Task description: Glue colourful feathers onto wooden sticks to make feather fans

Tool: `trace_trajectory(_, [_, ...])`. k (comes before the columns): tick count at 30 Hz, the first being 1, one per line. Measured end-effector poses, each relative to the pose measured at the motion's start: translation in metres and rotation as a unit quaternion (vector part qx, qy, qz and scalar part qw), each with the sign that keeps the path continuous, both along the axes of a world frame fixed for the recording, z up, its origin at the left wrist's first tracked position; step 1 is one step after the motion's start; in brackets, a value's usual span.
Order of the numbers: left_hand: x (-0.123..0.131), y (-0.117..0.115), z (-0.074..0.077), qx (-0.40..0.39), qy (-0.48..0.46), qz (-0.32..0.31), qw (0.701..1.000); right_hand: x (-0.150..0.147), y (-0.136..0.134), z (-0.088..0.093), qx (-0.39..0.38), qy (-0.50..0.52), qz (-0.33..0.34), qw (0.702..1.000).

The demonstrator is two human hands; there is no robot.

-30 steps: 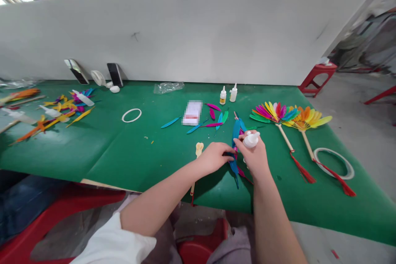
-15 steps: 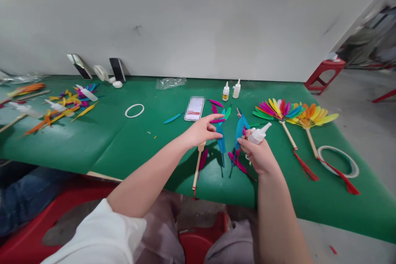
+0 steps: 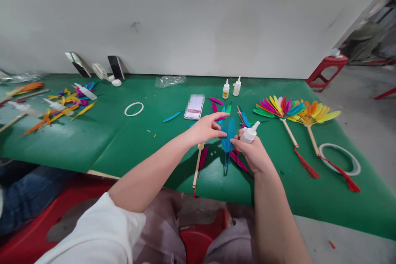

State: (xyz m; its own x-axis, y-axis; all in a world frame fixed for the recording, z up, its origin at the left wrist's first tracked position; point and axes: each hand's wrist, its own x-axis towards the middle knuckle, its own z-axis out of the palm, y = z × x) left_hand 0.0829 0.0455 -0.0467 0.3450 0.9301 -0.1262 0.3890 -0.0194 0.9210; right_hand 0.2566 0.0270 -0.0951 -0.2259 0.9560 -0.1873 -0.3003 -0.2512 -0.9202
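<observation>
My left hand (image 3: pixel 206 128) pinches a blue feather (image 3: pixel 224 143) between thumb and fingers, with the index finger stretched out above. Another blue feather (image 3: pixel 231 128) is in the fingertips of my right hand (image 3: pixel 256 152), which also grips a white glue bottle (image 3: pixel 249 133) with its nozzle up. The two feathers hang side by side, quills down, overlapping or nearly so. Below my left wrist lies a wooden fan handle (image 3: pixel 197 169) with a red cord; its upper end is hidden by the hand. Magenta feathers (image 3: pixel 203 157) lie beside the handle and under my right hand.
A phone (image 3: pixel 194 107) lies behind my left hand, with two small glue bottles (image 3: pixel 226 89) farther back. Feather fans (image 3: pixel 280 109) with red tassels and a tape roll (image 3: pixel 354 169) are on the right. Leftward are a white ring (image 3: pixel 134 109) and a feather pile (image 3: pixel 69 101).
My right hand has moved left with its blue feather and the glue bottle, bringing that feather up against or beside the one in my left hand. My left hand has shifted slightly right.
</observation>
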Motion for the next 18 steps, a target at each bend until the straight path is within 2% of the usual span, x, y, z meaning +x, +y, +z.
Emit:
trace_trajectory(12, [0.003,0.001,0.001,-0.003,0.004,-0.012,1.000,0.002,0.000,0.003,0.003,-0.002,-0.018,1.000])
trace_trajectory(15, [0.004,0.002,-0.008,-0.006,0.038,-0.004,0.999,0.018,0.005,0.003,0.003,-0.001,-0.081,0.997])
trace_trajectory(18, [0.008,0.000,-0.027,-0.005,0.093,0.009,0.996,0.041,0.012,0.004,0.011,0.006,-0.178,0.984])
